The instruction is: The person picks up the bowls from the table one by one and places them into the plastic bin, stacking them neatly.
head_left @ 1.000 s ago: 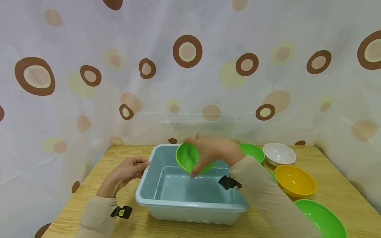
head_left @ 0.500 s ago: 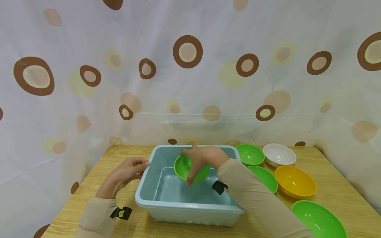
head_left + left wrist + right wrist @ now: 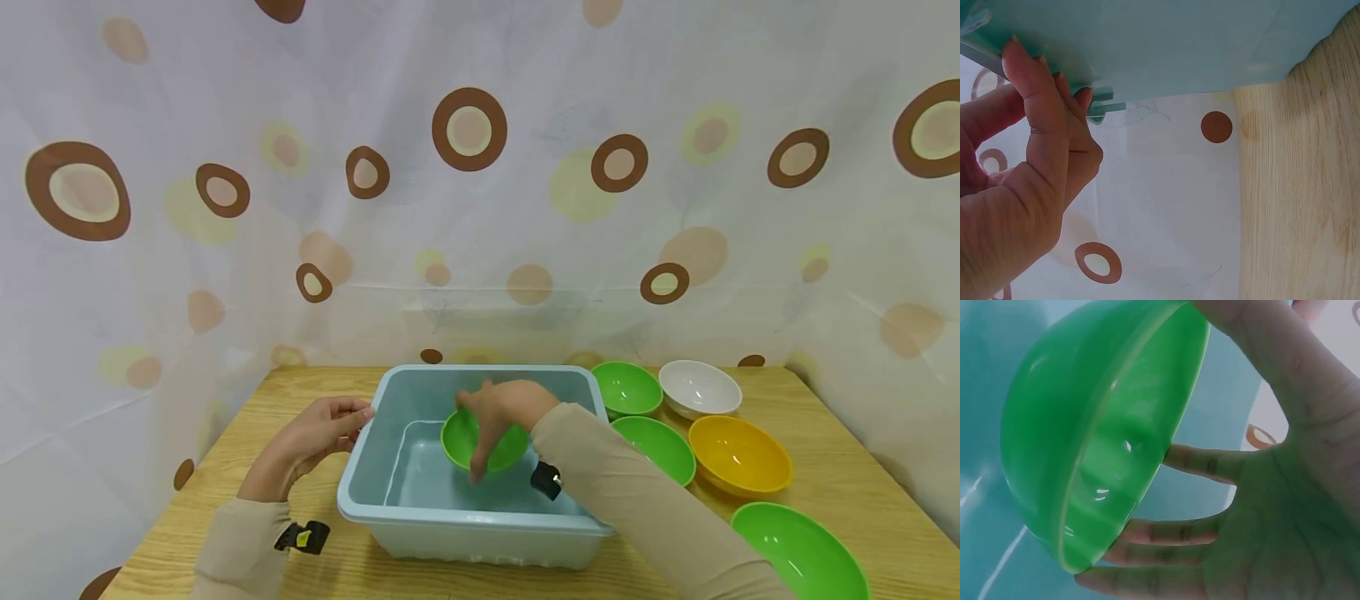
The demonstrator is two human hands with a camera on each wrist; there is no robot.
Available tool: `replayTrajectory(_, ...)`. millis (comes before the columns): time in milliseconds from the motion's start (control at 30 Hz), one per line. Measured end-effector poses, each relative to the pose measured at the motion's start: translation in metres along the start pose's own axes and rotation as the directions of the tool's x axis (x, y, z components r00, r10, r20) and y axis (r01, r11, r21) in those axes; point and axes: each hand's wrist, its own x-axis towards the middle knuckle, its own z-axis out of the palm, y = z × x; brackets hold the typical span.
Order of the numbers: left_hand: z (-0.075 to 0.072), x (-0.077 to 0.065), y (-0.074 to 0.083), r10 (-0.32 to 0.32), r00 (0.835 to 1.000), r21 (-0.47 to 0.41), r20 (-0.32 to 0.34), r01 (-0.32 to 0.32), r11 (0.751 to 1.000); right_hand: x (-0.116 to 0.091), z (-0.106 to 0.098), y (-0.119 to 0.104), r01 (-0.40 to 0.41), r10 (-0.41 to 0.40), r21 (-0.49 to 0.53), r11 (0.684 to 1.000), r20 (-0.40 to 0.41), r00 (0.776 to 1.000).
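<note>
My right hand [image 3: 501,417] reaches down inside a light blue plastic basin [image 3: 480,518] and holds a small green bowl [image 3: 454,442] across its rim. In the right wrist view the green bowl [image 3: 1041,431] is tilted, with its mouth toward the palm. The thumb is at one side of its rim and the fingertips at the other. At the basin's left side, my left hand [image 3: 322,429] grips the rim between thumb and fingers. The left wrist view shows the left fingers [image 3: 1038,112] curled at the rim, against the basin's outer wall [image 3: 1166,44].
Right of the basin stand a green bowl [image 3: 628,390], another green bowl [image 3: 656,450], a white bowl [image 3: 699,390], a yellow bowl [image 3: 738,454] and a larger green bowl [image 3: 802,550]. All are on a wooden table [image 3: 322,517] before a patterned curtain [image 3: 480,217].
My right hand has lowered the green bowl from the height of the basin's rim deeper into the basin. My left hand has stayed on the basin's left rim.
</note>
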Motion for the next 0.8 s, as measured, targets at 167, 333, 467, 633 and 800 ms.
replayTrajectory(167,0.000,0.001,0.001,-0.001,1.000,0.005,0.001,0.001,1.000,0.004,0.004,0.000,0.000,0.001,-0.033,0.999,0.033,0.999)
replayTrajectory(333,-0.001,0.001,0.002,0.000,1.000,0.011,-0.001,0.000,1.000,0.009,0.008,0.002,0.021,-0.019,-0.024,0.999,0.080,0.997)
replayTrajectory(467,-0.001,0.001,0.001,-0.006,1.000,0.011,0.000,0.006,1.000,0.012,0.014,0.002,-0.010,0.012,-0.012,1.000,0.110,0.994)
replayTrajectory(633,0.001,0.001,0.000,-0.005,1.000,0.013,0.003,0.005,1.000,0.015,0.021,0.001,-0.041,0.047,-0.066,0.997,0.098,0.994)
replayTrajectory(800,0.002,0.001,0.001,-0.002,1.000,0.015,0.008,0.002,1.000,0.016,0.026,-0.001,-0.042,0.051,-0.095,0.995,0.093,0.994)
